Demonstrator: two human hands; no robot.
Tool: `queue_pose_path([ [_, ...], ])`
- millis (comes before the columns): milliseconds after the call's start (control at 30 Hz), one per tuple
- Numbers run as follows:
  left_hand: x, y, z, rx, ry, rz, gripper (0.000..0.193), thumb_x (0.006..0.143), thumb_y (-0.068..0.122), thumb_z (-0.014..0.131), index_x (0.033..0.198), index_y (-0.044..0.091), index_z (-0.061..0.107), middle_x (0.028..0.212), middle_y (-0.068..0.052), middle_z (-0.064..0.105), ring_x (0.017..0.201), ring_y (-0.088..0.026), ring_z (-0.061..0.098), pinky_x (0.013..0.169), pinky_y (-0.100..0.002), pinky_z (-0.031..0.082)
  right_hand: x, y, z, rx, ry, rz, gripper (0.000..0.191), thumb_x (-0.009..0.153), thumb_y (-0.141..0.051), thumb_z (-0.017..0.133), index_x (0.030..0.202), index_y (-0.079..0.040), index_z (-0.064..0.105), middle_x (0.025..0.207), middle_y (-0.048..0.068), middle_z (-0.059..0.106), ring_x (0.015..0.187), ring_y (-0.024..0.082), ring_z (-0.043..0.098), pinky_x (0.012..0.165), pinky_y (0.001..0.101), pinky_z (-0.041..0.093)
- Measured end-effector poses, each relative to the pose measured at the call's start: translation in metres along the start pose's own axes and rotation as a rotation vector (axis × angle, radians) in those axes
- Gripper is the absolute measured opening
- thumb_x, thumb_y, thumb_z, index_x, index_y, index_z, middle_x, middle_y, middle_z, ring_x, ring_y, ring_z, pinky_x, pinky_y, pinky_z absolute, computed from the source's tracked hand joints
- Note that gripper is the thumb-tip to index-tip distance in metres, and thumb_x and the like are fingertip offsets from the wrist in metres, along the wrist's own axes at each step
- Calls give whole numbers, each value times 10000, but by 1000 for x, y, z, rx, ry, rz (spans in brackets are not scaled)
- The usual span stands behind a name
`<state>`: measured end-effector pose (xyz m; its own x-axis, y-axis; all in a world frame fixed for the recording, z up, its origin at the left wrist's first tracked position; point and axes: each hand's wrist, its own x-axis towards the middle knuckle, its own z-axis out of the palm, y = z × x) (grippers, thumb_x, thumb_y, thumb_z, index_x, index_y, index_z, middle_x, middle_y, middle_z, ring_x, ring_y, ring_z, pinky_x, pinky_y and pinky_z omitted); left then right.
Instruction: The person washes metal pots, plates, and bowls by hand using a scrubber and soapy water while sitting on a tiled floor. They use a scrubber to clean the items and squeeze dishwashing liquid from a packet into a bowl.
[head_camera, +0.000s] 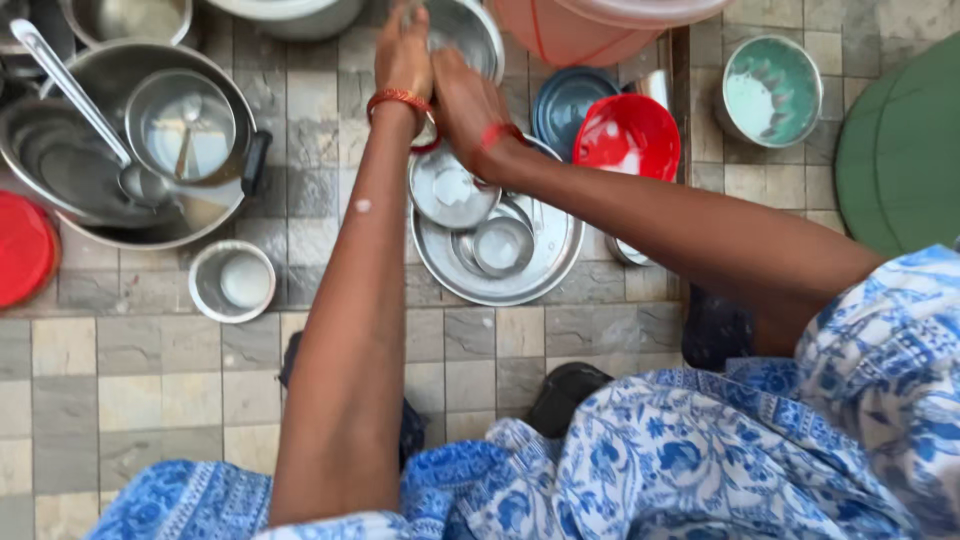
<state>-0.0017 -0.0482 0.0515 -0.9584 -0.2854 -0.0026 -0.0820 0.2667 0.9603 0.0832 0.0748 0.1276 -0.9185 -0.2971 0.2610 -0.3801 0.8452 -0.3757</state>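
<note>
Tiled floor (130, 380) crowded with steel plates (500, 250) (red bowl (628, 135) beside); both hands' (405, 55) grip clamps a steel bowl (462, 30).

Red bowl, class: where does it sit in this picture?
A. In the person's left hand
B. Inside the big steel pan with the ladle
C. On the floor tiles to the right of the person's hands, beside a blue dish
C: the red bowl rests on the tiled floor, right of both hands, next to the blue dish.

Both hands, left hand (403, 55) and right hand (468, 100), cover part of a steel bowl (470, 30). The top edge cuts off the orange tub (590, 30).
</note>
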Motion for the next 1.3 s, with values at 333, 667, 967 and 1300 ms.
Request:
queue_pose_path([
  [333,-6,6,-21,214,-161,-10,459,981,394,550,1364,155,635,1345,-191,627,1262,-378,571,1055,-428,430,11,16,17,-5,-21,-503,450,860,-264,687,1208,9,604,1191,215,665,964,401,677,779,479,561],
  [667,-1,-6,-24,229,-128,110,417,1045,421,528,1386,190,595,1285,-204,654,1194,-381,619,1016,-436,468,23,10,33,-178,-230,-344,240,1009,-196,642,1119,18,627,1081,242,686,974,409,687,832,497,554],
  [967,4,1,-46,276,-304,354,302,1020,235,528,1282,209,676,1203,-158,666,1127,-371,648,963,-447,508,16,18,32,276,-191,-379,505,722,-49,725,1195,61,586,1067,293,603,960,467,626,796,514,520],
  [1300,4,-4,-27,381,-318,370,311,970,181,569,1240,226,717,1177,-171,691,1082,-405,647,897,-481,521,-24,-11,72,32,182,36,558,734,45,550,1288,110,522,1296,298,528,1260,469,502,1102,549,400],
])
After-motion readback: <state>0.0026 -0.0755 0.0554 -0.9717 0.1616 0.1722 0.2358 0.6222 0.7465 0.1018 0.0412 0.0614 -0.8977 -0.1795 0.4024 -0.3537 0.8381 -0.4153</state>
